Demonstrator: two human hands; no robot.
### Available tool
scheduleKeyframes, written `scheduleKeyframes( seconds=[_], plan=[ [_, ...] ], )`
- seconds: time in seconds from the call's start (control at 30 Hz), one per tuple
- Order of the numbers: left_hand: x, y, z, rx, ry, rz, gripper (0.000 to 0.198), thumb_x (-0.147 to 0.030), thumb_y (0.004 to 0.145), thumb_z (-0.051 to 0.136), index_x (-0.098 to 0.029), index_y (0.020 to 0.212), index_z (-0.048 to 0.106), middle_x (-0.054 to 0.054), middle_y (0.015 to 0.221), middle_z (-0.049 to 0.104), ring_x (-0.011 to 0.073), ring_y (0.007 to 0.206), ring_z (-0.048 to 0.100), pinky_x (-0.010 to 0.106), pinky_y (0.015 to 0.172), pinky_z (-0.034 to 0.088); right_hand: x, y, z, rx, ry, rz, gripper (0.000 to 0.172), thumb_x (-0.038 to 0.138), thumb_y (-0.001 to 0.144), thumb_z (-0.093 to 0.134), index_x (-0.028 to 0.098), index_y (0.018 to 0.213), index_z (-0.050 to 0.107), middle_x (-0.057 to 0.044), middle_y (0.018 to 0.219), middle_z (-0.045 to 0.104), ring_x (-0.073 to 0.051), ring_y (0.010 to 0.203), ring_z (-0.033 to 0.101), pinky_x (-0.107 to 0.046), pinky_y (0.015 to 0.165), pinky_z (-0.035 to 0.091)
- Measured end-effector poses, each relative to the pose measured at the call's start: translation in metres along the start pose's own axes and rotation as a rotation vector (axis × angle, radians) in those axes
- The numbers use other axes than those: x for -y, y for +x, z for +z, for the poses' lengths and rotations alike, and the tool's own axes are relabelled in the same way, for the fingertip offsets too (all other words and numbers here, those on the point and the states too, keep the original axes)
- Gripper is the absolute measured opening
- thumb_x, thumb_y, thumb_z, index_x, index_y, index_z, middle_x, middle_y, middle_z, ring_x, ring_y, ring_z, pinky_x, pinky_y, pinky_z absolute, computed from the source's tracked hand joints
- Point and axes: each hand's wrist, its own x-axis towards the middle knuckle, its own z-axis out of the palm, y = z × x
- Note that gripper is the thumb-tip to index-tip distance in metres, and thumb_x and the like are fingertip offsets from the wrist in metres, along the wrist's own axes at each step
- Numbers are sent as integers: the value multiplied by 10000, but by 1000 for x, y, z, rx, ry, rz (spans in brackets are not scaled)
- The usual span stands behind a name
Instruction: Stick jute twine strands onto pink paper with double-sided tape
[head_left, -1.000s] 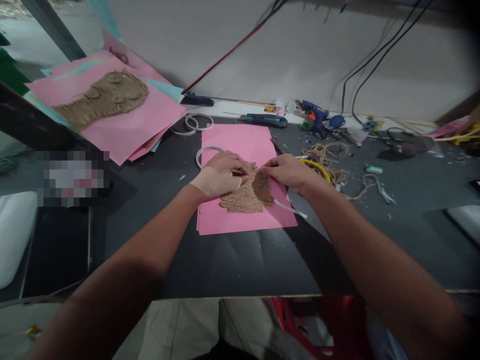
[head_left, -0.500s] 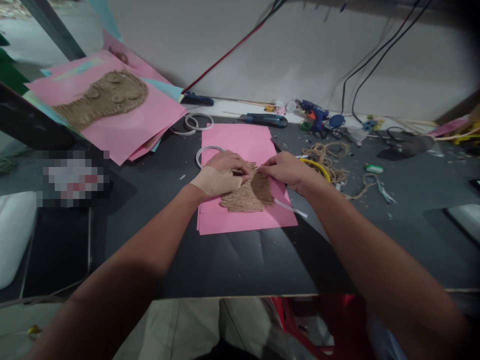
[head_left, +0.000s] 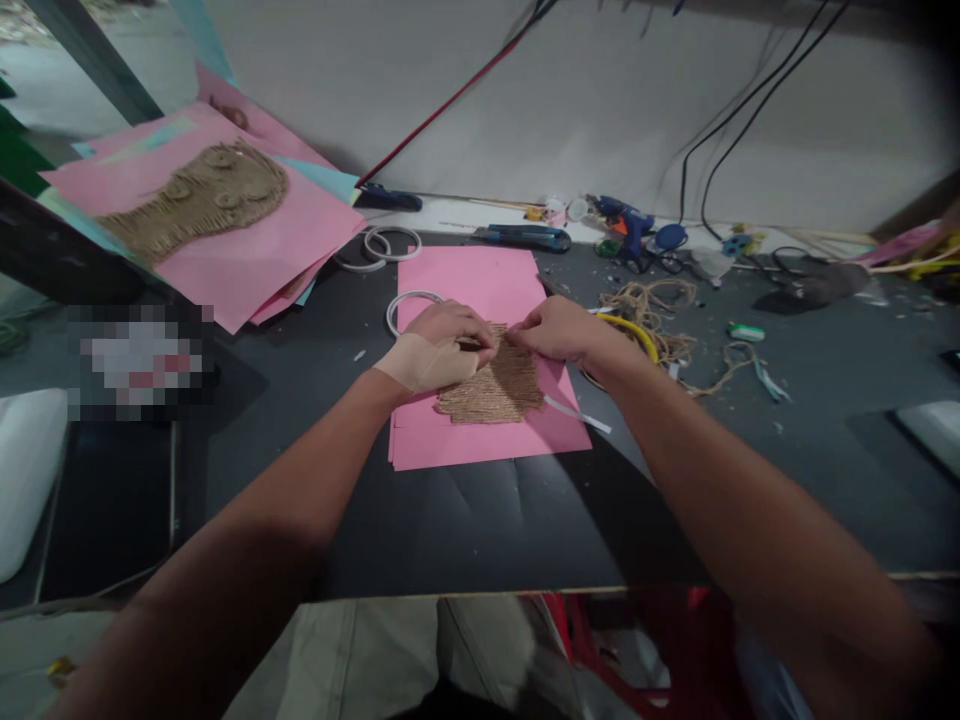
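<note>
Rows of brown twine (head_left: 495,390) lie side by side on pink paper (head_left: 465,275), forming a stepped patch. My left hand (head_left: 448,340), with a beige bandage or tape around its wrist and palm, rests over the patch's upper left. Its thumb and forefinger are pinched on twine near the top rows. From the other side my right hand (head_left: 556,328) pinches twine at the upper right of the patch. The fingertips of both hands are close together but apart, and they partly hide the strand ends. A thin white strip (head_left: 581,413) sticks out to the right of the patch.
Left of the hands lie white rings (head_left: 391,244) and pink sheets bearing a larger twine shape (head_left: 217,190). A utility knife (head_left: 525,237) and a blue glue gun (head_left: 628,222) lie along the back. Loose twine (head_left: 660,300) and a yellow ring (head_left: 637,336) sit beside my right wrist.
The view has shifted slightly, so everything appears a little farther left. Both hands keep nearly the same pinching pose at the top of the twine patch.
</note>
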Motion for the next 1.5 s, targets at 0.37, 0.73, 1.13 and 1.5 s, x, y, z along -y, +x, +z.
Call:
scheduleKeyframes(
  seconds=[0.37, 0.73, 1.13, 1.5],
  plan=[
    [-5, 1, -3, 20, 7, -12, 100, -165, 800, 700, -207, 764, 783, 45, 894, 810, 226, 890, 745, 408, 876, 578, -7, 2, 1, -10, 196, 28, 34, 152, 744, 749, 163, 722, 773, -23, 648, 684, -136, 581, 550, -249, 522, 394],
    [-4, 1, -3, 30, 33, -40, 83, -172, 797, 728, -220, 754, 779, 28, 899, 811, 212, 893, 736, 400, 898, 570, -12, 3, 6, -64, 155, 13, 96, 235, 833, 760, 143, 829, 787, -37, 684, 724, -142, 618, 604, -254, 556, 413],
    [-8, 2, -5, 76, 56, -85, 74, -172, 817, 735, -214, 778, 782, 30, 904, 805, 214, 924, 715, 406, 929, 554, -19, 4, 15, -153, 24, -131, 116, 261, 866, 717, 154, 823, 734, -90, 800, 754, -182, 671, 624, -299, 621, 401],
    [-8, 1, -6, 68, 19, -71, 62, -185, 822, 737, -221, 790, 776, 35, 916, 807, 215, 936, 711, 410, 928, 542, -51, -13, 39, -344, 208, -491, 168, 225, 921, 573, 179, 997, 716, -39, 803, 680, -182, 729, 602, -303, 681, 417]
  ],
)
